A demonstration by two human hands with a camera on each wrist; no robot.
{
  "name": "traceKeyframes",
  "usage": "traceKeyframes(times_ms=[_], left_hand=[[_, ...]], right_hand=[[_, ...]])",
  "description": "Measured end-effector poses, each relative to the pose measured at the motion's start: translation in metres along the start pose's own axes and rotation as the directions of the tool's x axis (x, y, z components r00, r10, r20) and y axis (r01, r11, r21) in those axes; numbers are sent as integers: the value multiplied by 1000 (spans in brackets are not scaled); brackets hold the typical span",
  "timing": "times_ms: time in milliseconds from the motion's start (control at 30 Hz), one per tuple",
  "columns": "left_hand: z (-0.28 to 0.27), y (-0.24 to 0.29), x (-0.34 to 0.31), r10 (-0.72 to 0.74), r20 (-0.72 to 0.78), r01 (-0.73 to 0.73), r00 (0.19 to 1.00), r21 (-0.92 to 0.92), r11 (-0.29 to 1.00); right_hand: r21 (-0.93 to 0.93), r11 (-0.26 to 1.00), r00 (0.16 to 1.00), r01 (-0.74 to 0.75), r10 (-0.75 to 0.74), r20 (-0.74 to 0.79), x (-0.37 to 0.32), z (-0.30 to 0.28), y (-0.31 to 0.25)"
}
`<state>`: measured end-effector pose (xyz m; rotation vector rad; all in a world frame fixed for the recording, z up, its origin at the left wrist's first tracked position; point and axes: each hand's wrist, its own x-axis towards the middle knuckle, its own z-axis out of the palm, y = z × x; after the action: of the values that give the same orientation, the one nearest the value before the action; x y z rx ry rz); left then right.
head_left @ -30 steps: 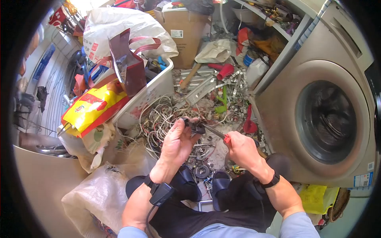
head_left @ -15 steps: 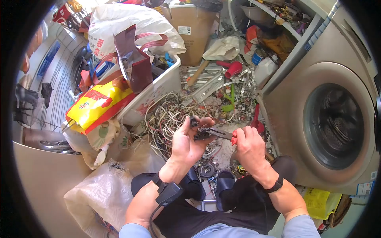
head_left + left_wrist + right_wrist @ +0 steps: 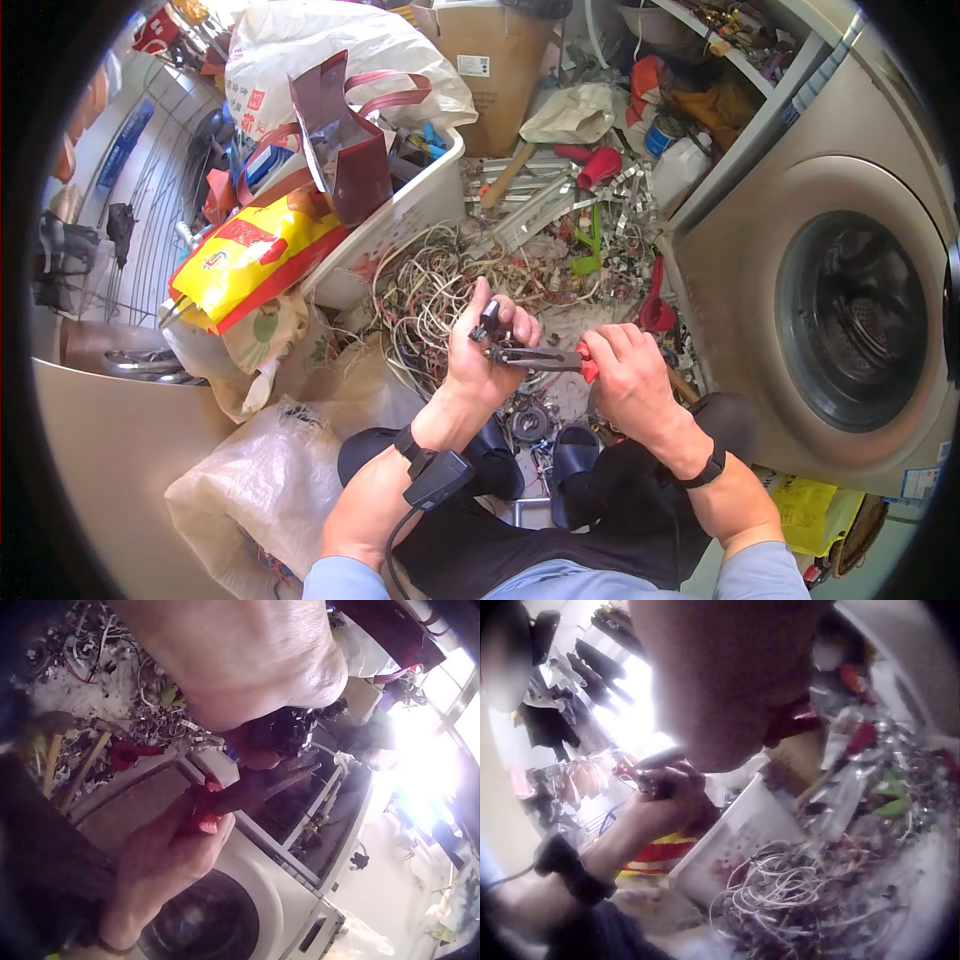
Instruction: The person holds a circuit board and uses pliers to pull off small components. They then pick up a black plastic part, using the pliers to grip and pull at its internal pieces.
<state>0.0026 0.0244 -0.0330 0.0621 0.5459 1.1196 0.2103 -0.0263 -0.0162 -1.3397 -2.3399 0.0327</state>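
Observation:
In the head view the left hand (image 3: 478, 360) is palm up, fingers and thumb curled round a small black part (image 3: 487, 322). The right hand (image 3: 635, 385) grips the red handles (image 3: 586, 362) of dark pliers (image 3: 540, 359), whose nose points left and reaches the black part at the left palm. The left wrist view shows the black part (image 3: 289, 733) in the left hand (image 3: 247, 667), with the pliers (image 3: 259, 787) just below it and the right hand (image 3: 169, 859) round their handles. Whether the pliers' tips pinch the part, I cannot tell.
A tangle of pale wires (image 3: 430, 300) and metal scraps lie on the floor beyond the hands. A white bin (image 3: 390, 225) full of items stands left, a washing machine (image 3: 740, 270) right. Slippers (image 3: 575, 470) are below, near a woven sack (image 3: 255, 490).
The pliers have turned to lie nearly level, their nose now further over the left palm. The black part has tilted in the left hand. The whole head view has shifted slightly.

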Motion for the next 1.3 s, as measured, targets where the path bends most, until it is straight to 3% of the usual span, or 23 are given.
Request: traceKeyframes(times_ms=[100,267,500,667,767,833,1067,1300], left_hand=[[-3,1,-1,-8,94,3,996,56,998],[-2,-2,-1,-24,106,14,994,89,996],[0,-5,-2,19,-17,-18,1000,57,998],[-7,-10,0,31,-13,-29,999,92,995],[-6,-10,-6,-45,-24,48,999,146,988],[-8,-13,-7,-54,-163,75,985,122,990],[-4,-17,-16,1,-280,50,960,177,983],[-15,-16,-13,-8,-394,67,919,136,988]], right_hand=[[70,997,1000,20,-20,-5,2,-3,-1],[110,994,1000,23,-23,-3,4,-7,-3],[-11,1000,998,-19,18,-62,3,-4,-1],[-108,994,997,-8,0,-80,5,-6,-3],[-147,989,995,-19,5,-97,6,-5,-3],[-163,986,996,-18,3,-88,6,-3,-2],[-212,977,995,-23,2,-103,8,1,-8],[-194,981,999,-23,28,19,1,5,-13]])
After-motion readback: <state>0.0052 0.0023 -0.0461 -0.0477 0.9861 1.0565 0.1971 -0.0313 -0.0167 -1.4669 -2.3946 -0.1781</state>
